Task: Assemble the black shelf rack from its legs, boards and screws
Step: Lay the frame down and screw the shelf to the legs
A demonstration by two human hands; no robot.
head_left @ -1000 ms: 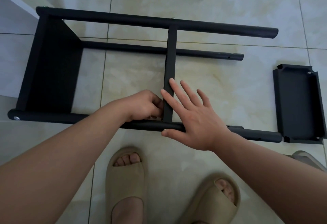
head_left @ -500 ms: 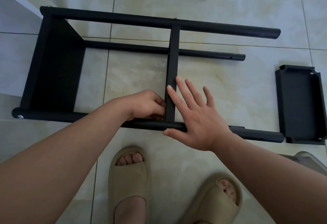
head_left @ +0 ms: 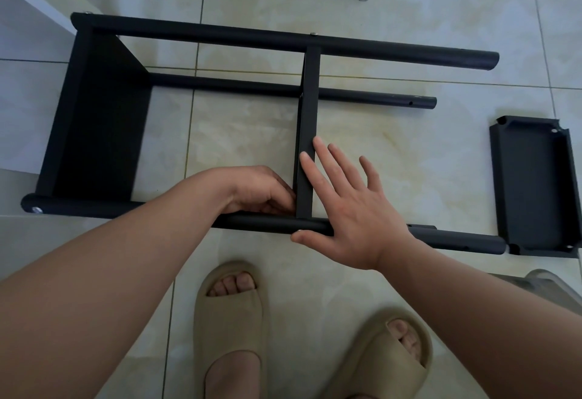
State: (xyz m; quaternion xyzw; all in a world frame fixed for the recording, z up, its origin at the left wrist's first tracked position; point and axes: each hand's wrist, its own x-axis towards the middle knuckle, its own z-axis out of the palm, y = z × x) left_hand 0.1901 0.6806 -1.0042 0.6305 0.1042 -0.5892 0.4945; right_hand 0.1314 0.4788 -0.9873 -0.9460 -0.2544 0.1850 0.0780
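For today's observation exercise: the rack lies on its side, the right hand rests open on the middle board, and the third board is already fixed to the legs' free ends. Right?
Not quite. In the head view the third board lies loose on the floor beside the legs' free ends.

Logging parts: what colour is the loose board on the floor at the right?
The board is plain black, best seen in the head view.

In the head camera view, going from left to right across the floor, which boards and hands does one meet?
End board → left hand, fingers curled → middle board → right hand, with straight fingers on that board → loose board, lying apart at the far right.
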